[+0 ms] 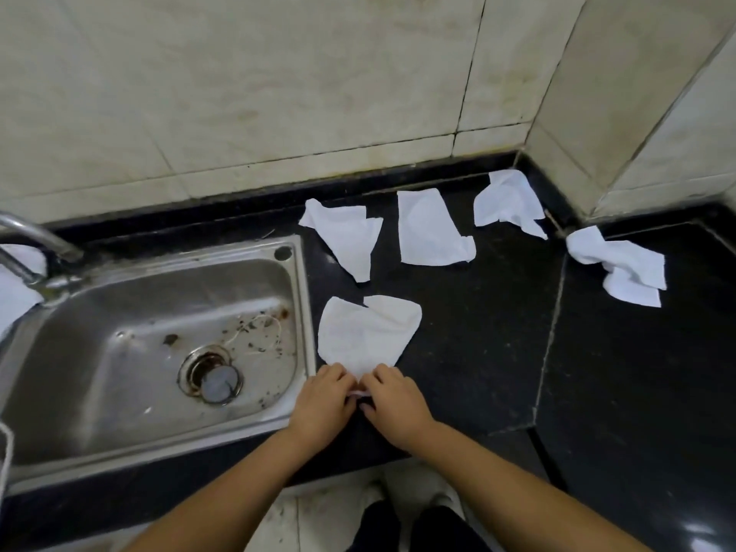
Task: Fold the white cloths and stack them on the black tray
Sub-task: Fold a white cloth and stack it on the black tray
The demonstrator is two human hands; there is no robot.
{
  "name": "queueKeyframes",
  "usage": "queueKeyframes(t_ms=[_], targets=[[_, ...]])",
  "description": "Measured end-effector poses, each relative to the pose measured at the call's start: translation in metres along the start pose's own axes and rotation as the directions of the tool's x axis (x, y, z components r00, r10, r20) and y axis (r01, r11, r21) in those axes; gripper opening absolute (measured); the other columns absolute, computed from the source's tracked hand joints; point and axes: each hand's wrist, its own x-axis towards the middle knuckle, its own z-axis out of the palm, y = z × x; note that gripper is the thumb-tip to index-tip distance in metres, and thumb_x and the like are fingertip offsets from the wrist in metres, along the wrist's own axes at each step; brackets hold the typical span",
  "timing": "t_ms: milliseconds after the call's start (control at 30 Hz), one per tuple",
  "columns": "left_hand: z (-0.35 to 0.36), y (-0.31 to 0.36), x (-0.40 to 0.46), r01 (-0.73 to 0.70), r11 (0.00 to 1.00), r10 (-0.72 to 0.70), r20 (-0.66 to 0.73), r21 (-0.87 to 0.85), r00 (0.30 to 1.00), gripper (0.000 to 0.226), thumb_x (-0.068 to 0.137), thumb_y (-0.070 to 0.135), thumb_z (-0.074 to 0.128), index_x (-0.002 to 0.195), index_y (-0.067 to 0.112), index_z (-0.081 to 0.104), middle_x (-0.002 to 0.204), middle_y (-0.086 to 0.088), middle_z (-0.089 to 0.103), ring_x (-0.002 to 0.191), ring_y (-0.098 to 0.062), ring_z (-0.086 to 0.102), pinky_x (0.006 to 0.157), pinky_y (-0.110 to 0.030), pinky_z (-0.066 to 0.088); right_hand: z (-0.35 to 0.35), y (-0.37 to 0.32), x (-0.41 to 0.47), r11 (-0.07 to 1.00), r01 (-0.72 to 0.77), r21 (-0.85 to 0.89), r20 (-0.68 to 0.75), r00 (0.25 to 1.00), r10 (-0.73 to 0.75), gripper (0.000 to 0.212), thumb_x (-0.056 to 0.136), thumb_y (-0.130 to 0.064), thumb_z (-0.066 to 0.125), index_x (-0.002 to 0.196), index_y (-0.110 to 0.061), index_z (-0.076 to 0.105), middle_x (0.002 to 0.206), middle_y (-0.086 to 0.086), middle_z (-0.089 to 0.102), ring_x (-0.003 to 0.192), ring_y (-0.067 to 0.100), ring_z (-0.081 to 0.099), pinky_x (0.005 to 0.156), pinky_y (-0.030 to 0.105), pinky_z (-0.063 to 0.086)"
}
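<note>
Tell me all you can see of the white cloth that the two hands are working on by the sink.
The cloth is white, soft and thin, like a small towel. It lies rumpled and mostly flat on the black countertop, just right of the steel sink, its left edge close to the sink's rim. Its far edge is uneven, with a notch between two rounded lobes. It narrows towards the person, where the left hand and right hand pinch its near end together. It is not yet neatly folded.

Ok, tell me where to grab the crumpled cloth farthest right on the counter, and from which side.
Take the far-right cloth by its lower corner nearest the counter's front edge, coming from the front with the right hand. That end looks flat with a square corner, while the middle is bunched. Both hands are on the nearest cloth now.
</note>
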Motion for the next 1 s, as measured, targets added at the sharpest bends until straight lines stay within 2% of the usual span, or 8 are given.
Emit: queueKeyframes(t_ms=[67,233,367,433,500,633,867,1000], targets=[[-0.008,0.004,0.008,0.018,0.997,-0.019,-0.017,-0.081,1.0,0.018,0.082,0.025,0.049,0.085,0.013,0.061,0.091,-0.004,0.06,0.088,-0.022,0.054,0.075,-0.034,0.044,-0.006,0.005,0.005,0.999,-0.016,0.047,-0.058,0.998,0.018,0.025,0.094,-0.027,0.046,0.114,-0.015,0.056,0.118,0.006,0.052,0.113,0.025,0.047,0.087,0.037,0.039],[-0.048,0.038,0.043,0.011,0.96,-0.072,-0.21,-0.28,0.975,0.014,0.085,0.021,0.053,0.072,0.02,0.047,0.072,0.01,0.046,0.075,-0.013,0.043,0.069,-0.027,0.029,-0.055,0.02,0.009,0.931,-0.094,0.352,-0.255,0.947,0.193,0.013,0.091,-0.023,0.05,0.086,-0.013,0.058,0.087,-0.002,0.055,0.086,0.017,0.051,0.076,0.031,0.039],[-0.081,0.075,0.077,-0.046,0.964,-0.03,-0.281,-0.261,0.959,0.014,0.08,0.007,0.049,0.07,0.013,0.058,0.072,-0.001,0.057,0.076,-0.02,0.05,0.071,-0.033,0.038,-0.111,0.039,-0.003,0.819,-0.115,0.563,-0.344,0.868,0.358,0.012,0.083,-0.005,0.05,0.078,-0.011,0.06,0.074,-0.006,0.055,0.069,0.008,0.05,0.065,0.023,0.04],[-0.096,0.091,0.089,-0.138,0.936,0.047,-0.272,-0.325,0.961,0.018,0.084,0.004,0.049,0.078,0.013,0.063,0.076,0.002,0.057,0.079,-0.017,0.052,0.077,-0.032,0.043,-0.14,0.055,-0.017,0.768,-0.119,0.63,-0.363,0.829,0.426,0.017,0.081,-0.002,0.049,0.076,-0.014,0.059,0.072,-0.008,0.056,0.067,0.004,0.049,0.06,0.016,0.037],[-0.114,0.105,0.094,-0.209,0.866,0.127,-0.204,-0.454,0.971,0.022,0.088,0.003,0.049,0.087,0.015,0.068,0.081,0.01,0.06,0.082,-0.004,0.056,0.077,-0.018,0.045,-0.164,0.073,-0.032,0.755,-0.13,0.642,-0.37,0.811,0.454,0.021,0.081,-0.002,0.049,0.075,-0.019,0.059,0.072,-0.009,0.059,0.067,0.003,0.05,0.06,0.011,0.038],[-0.145,0.128,0.11,-0.257,0.723,0.21,-0.151,-0.641,0.966,0.022,0.093,0.013,0.054,0.093,0.025,0.072,0.088,0.023,0.067,0.086,0.014,0.059,0.076,-0.003,0.043,-0.193,0.12,-0.06,0.778,-0.21,0.592,-0.335,0.814,0.475,0.018,0.085,-0.01,0.053,0.078,-0.025,0.062,0.076,-0.002,0.063,0.065,0.005,0.05,0.059,0.013,0.039],[-0.162,0.141,0.147,-0.191,0.597,0.077,-0.182,-0.779,0.98,0.022,0.094,0.019,0.055,0.084,0.032,0.07,0.093,0.009,0.072,0.091,-0.009,0.066,0.086,-0.025,0.051,-0.214,0.187,-0.08,0.754,-0.373,0.541,-0.374,0.696,0.613,0.013,0.089,-0.012,0.05,0.088,-0.018,0.061,0.087,0.0,0.063,0.081,0.016,0.054,0.06,0.018,0.039],[-0.164,0.141,0.152,-0.203,0.513,0.016,-0.227,-0.834,0.974,0.017,0.094,0.018,0.054,0.093,0.019,0.072,0.098,0.002,0.071,0.098,-0.017,0.065,0.091,-0.035,0.053,-0.231,0.193,-0.08,0.677,-0.14,0.722,-0.48,0.604,0.636,0.013,0.092,-0.016,0.052,0.091,-0.016,0.066,0.09,0.0,0.064,0.084,0.015,0.055,0.067,0.024,0.042]])
